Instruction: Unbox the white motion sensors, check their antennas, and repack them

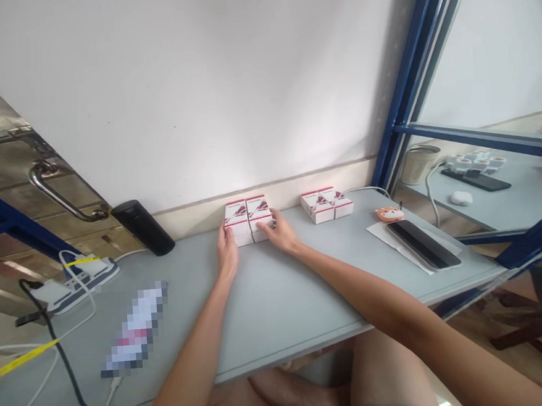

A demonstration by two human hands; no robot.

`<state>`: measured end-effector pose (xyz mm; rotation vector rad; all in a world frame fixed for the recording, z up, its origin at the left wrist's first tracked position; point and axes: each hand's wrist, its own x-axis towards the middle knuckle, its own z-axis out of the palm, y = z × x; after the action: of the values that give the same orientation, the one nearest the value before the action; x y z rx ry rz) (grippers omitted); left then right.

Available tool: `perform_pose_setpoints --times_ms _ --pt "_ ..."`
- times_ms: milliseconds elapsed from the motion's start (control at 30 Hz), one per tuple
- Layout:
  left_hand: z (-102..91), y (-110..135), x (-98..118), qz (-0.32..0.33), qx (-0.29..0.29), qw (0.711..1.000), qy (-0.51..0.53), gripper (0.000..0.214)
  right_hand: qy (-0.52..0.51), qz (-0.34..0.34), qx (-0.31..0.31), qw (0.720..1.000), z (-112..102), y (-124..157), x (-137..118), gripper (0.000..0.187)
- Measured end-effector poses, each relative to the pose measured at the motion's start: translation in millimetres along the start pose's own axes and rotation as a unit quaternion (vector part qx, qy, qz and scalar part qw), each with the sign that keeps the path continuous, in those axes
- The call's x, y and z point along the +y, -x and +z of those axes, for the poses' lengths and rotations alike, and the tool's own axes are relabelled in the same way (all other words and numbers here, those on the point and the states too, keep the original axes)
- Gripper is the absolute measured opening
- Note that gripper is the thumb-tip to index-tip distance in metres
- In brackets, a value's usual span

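Side by side near the wall stand white-and-red cardboard boxes (248, 220) with a dark red pattern on their upper faces. My left hand (228, 249) presses against their left side, thumb toward the front. On the opposite side my right hand (280, 231) grips them, its thumb on the front face and its other fingers partly hidden behind. Together both hands clasp the boxes between them. A short way to the right, another pair of matching boxes (327, 205) lies on the grey table (277, 295), touched by neither hand.
At left are a black cylinder (143, 228), a power strip (84, 284) with cables, and a blurred-out phone-shaped object (136, 330). To the right, a dark phone (423, 244) rests on white paper (380, 235) beside an orange animal-faced item (389, 213). A blue-framed glass partition (479, 129) bounds the right side.
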<state>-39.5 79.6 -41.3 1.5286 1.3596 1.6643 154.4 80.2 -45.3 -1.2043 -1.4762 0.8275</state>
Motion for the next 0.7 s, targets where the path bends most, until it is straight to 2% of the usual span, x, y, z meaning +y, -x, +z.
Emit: perform_pose_setpoints --times_ms 167,267,567,700 --pt "-5.0 -3 -2 0.013 0.012 0.999 -0.026 0.058 -0.024 -0.032 -0.063 0.997 -13 -3 1 0.068" --pt "-7.7 -4 -3 0.015 0.036 0.998 -0.042 0.058 -0.015 -0.043 -0.074 0.996 -17 -7 -2 0.066" --pt "-11.6 -8 0 0.026 0.067 0.996 -0.059 0.057 0.014 -0.050 -0.116 0.992 -9 -3 0 0.075" --pt "-11.6 -5 1 0.028 0.061 0.996 -0.056 0.055 0.042 -0.052 -0.106 0.992 -6 -4 2 0.074"
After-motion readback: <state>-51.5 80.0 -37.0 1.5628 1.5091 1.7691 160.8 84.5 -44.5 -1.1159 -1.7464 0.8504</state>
